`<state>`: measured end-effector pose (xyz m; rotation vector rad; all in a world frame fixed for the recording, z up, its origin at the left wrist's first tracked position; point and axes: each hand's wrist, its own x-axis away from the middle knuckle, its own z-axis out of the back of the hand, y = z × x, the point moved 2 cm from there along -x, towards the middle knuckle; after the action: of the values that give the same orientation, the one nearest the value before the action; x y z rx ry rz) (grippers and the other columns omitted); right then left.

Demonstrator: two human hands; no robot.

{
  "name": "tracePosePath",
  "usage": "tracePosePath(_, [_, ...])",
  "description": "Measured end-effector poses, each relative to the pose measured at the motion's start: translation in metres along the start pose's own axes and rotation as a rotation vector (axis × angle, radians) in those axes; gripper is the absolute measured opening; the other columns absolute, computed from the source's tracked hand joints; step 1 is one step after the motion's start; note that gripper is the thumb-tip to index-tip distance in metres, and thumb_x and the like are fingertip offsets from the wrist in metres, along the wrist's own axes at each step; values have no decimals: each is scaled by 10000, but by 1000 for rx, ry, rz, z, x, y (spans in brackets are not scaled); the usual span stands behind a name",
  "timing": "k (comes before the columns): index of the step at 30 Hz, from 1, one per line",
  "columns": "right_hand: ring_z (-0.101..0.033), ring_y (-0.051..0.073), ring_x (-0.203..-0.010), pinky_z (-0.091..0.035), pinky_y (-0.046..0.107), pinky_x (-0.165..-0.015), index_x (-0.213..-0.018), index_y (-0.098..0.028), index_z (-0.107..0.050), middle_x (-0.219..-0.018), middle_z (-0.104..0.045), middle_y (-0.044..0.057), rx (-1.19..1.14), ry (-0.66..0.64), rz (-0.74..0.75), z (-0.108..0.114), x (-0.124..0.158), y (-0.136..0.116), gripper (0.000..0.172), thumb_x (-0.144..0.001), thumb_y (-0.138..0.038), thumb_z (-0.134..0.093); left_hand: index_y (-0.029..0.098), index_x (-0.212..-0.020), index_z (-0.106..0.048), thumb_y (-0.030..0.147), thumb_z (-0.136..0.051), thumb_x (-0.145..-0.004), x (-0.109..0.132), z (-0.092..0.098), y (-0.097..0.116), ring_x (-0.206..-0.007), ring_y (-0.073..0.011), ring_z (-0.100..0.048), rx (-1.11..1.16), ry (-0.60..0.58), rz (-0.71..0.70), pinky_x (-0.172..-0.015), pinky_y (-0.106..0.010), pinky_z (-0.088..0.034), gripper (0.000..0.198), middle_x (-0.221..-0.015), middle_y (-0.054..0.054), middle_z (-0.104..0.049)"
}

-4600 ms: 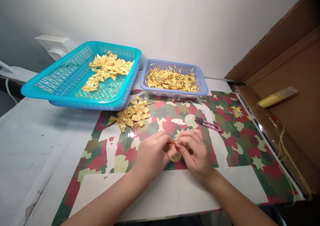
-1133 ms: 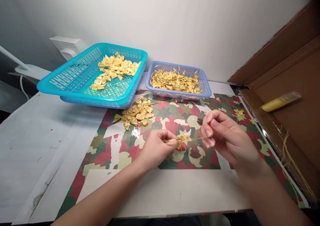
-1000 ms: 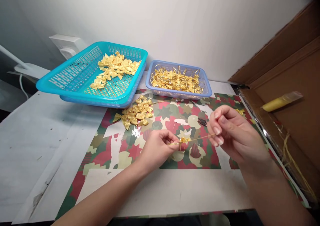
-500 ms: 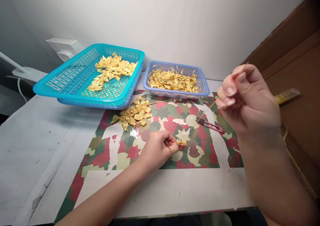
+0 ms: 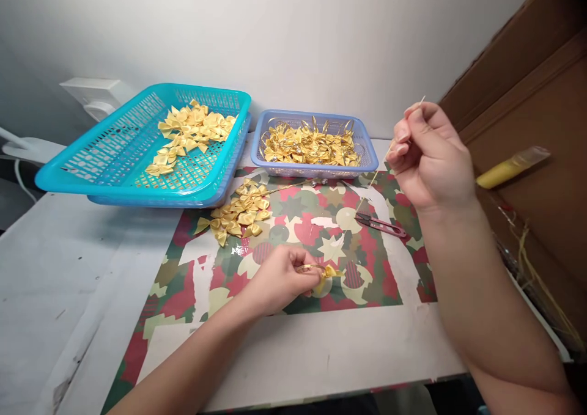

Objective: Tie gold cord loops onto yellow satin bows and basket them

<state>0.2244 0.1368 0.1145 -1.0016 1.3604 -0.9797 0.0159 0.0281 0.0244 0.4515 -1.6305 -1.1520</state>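
Low over the patterned sheet, my left hand (image 5: 287, 277) pinches a small yellow ribbon bow (image 5: 331, 272) together with a loop of gold cord (image 5: 309, 267). The bow pokes out past the fingertips. Raised on the right, my right hand (image 5: 431, 152) is closed with thumb and fingers on a thin gold thread (image 5: 367, 196). That thread slants down from the fingers towards the bow; its lower stretch is hard to make out. A pair of thread snips (image 5: 383, 225) with a pinkish handle lies below the right hand. Left of centre rests a pile of loose yellow bows (image 5: 243, 210).
A turquoise basket (image 5: 92, 186) with yellow bows, stacked on a blue one, stands at back left. Behind the sheet (image 5: 293, 228), a lilac basket (image 5: 316, 172) contains bows with gold loops. Cardboard (image 5: 527, 115) and a yellow tube (image 5: 512, 167) bound the right side.
My right hand has shifted left in the view, still pinching the thread. The bow has turned in my left hand, and the silvery bead seen on it before is hidden. The view has moved slightly.
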Motion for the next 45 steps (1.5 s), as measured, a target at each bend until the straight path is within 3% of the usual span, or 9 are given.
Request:
tracePosePath(17, [-555, 79, -626, -526, 211, -610, -818, -279, -570, -735, -509, -44, -43, 45, -18, 26, -20, 27, 157, -848, -406, -656, 169, -563, -560, 173, -600, -621, 2, -1, -1, -475, -93, -514, -38, -46, 48, -441, -194, -356, 71, -526, 24, -566])
tracePosePath(26, [-535, 70, -534, -538, 231, -568, -821, -259, -560, -668, -501, -61, -72, -140, -79, -17, 13, -15, 180, -843, -408, -658, 183, -681, -623, 184, -575, -754, 11, -6, 1, -502, -106, -483, -537, 221, -418, -486, -218, -363, 88, -567, 13, -557])
tracePosePath(29, [-533, 45, -510, -538, 216, -585, -830, -247, -579, -655, -501, -77, -212, -257, -20, -27, 28, -35, 99, -862, -318, -641, 190, -851, -685, 209, -592, -773, 16, 2, 4, -680, -162, -595, -691, 114, -484, -598, -259, -453, 123, -807, -48, -653])
tracePosePath(31, [-524, 41, -488, -539, 219, -573, -831, -251, -579, -645, -504, -84, -253, -329, -5, -31, 37, -46, 89, -865, -313, -633, 233, -1060, -676, 144, -600, -739, 23, 11, 11, -1015, -232, -609, -699, 3, -541, -835, -313, -484, 341, -1128, -75, -645])
tracePosePath(35, [-540, 67, -489, -526, 223, -503, -844, -265, -573, -640, -516, -72, -199, -384, -9, -37, 47, -56, 153, -856, -404, -635, 326, -1357, -491, 198, -637, -773, 33, 24, 43, -1302, -275, -451, -462, 4, -552, -1057, -364, -382, 615, -1431, -40, -494])
tracePosePath(37, [-559, 84, -520, -523, 221, -489, -852, -260, -577, -651, -533, -56, -164, -367, -5, -38, 47, -52, 184, -846, -432, -644, 294, -1243, -595, 325, -655, -796, 29, 14, 61, -1174, -279, -560, -255, -166, -502, -984, -367, -448, 452, -1280, -58, -616])
tracePosePath(39, [-565, 89, -541, -520, 216, -492, -847, -248, -582, -653, -552, -46, -149, -351, 6, -38, 45, -43, 182, -843, -414, -658, 220, -897, -683, 447, -482, -894, 22, 2, 74, -881, -235, -661, 50, -380, -458, -847, -365, -516, 303, -855, -66, -695])
tracePosePath(42, [-554, 82, -532, -510, 206, -496, -818, -219, -587, -633, -575, -42, -110, -387, -19, -34, 39, -26, 153, -851, -346, -666, 216, -533, -370, 487, -421, -914, 5, 3, 79, -453, -106, -462, 502, -55, -488, -634, -276, -504, 470, -448, 51, -339])
tracePosePath(45, [-576, 86, -542, -517, 212, -515, -812, -189, -601, -632, -602, -29, -41, -537, -133, -36, 39, -14, 136, -864, -306, -648, 216, -629, -413, 427, -462, -914, -6, 15, 67, -570, -97, -544, 679, 227, -508, -685, -238, -503, 358, -560, 47, -474])
